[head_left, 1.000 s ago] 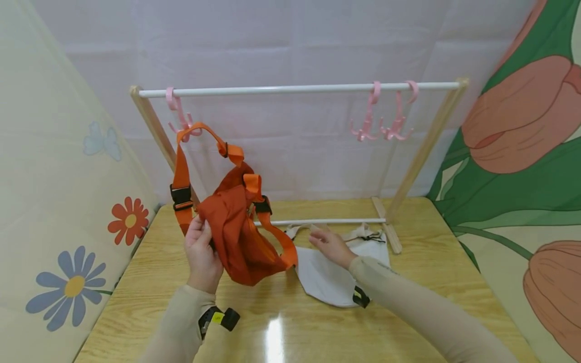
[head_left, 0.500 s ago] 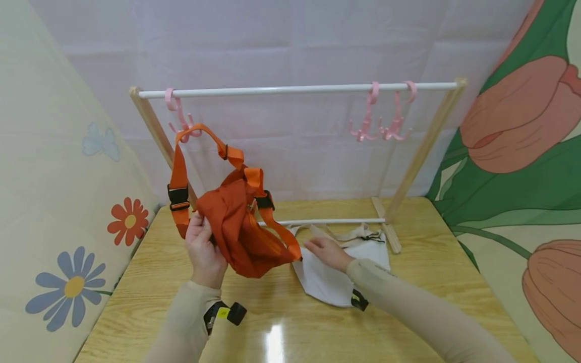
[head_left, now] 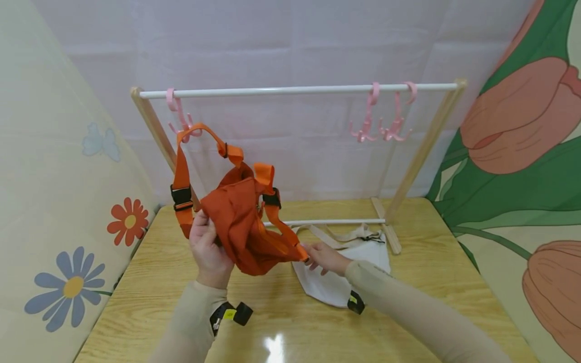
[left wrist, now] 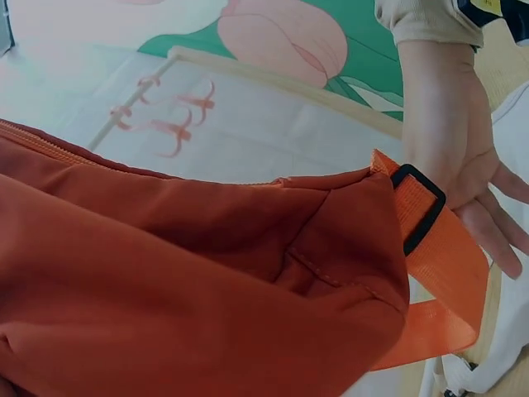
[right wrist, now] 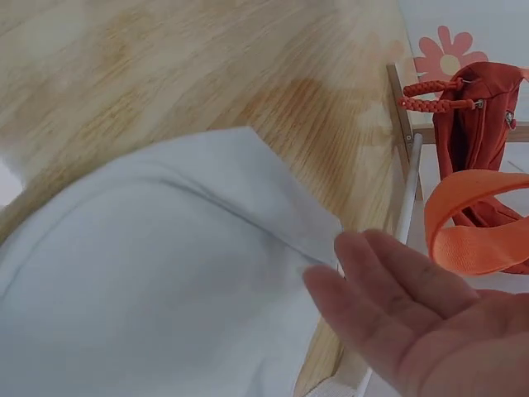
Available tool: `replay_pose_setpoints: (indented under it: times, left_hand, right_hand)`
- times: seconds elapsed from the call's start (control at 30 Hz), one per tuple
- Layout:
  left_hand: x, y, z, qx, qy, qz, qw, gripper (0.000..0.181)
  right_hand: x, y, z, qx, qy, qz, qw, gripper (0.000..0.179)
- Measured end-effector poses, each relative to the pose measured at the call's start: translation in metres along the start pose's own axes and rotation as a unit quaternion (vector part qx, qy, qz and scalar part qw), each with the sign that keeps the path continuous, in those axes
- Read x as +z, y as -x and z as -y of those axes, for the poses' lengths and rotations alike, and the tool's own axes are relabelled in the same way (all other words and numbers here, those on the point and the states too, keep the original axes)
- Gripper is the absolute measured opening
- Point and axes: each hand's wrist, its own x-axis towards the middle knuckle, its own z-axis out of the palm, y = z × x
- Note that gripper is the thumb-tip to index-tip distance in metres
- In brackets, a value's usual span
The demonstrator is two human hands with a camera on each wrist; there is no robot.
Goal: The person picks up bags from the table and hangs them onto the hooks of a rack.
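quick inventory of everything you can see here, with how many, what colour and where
bag: 1, rust-orange, in left hand
straps: on that bag, bright orange, one looped at the leftmost hook
buckles: at least 2, black, on those straps
pale bag: 1, white with beige strap, lying on table
hooks: 3, pink, on top bar, one left, two right
rack: 1, white bars, wooden posts, back of table
table: 1, wood-grain, below everything
backdrop: 1, whitish, behind rack
floral panels: 2, multicoloured, both sides
wrist devices: 2, black with yellow labels, wrists
sleeves: 2, beige, forearms
left hand: 1, bare, holding rust-orange bag
right hand: 1, bare, by strap end, contact unclear
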Motion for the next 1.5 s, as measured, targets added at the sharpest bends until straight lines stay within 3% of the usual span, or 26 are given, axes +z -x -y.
replay_pose_setpoints:
  times: [0.13, 0.3, 0.6, 0.77, 1.0, 1.17, 1.5]
  left_hand:
    - [0.004, 0.002, 0.002, 0.012, 0.003, 0.011, 0.9999, 0.038]
    - [0.007, 0.005, 0.004, 0.013, 0.020, 0.053, 0.9983, 0.037]
    - [0.005, 0.009, 0.005, 0.005, 0.025, 0.079, 0.9966, 0.019]
    - [0.003, 0.011, 0.005, 0.001, 0.026, 0.092, 0.9954, 0.013]
    - [-0.003, 0.015, 0.003, 0.009, -0.005, 0.127, 0.9918, 0.019]
    - [-0.011, 0.019, 0.002, 0.003, -0.014, 0.147, 0.9890, 0.024]
    - [-0.027, 0.026, 0.001, -0.017, -0.007, 0.163, 0.9865, 0.032]
  right_hand:
    - [0.003, 0.001, 0.000, 0.006, -0.072, 0.036, 0.9967, 0.049]
    - [0.005, 0.001, -0.001, 0.005, -0.157, 0.079, 0.9844, 0.037]
    - [0.011, -0.001, 0.000, 0.018, -0.231, 0.081, 0.9694, 0.025]
    - [0.014, -0.004, 0.002, 0.025, -0.252, 0.053, 0.9661, 0.029]
    - [0.004, -0.008, 0.007, 0.047, -0.253, -0.029, 0.9660, 0.037]
    - [-0.006, -0.009, 0.009, 0.034, -0.265, -0.083, 0.9601, 0.032]
    - [-0.025, -0.007, 0.015, 0.018, -0.262, -0.143, 0.9544, 0.030]
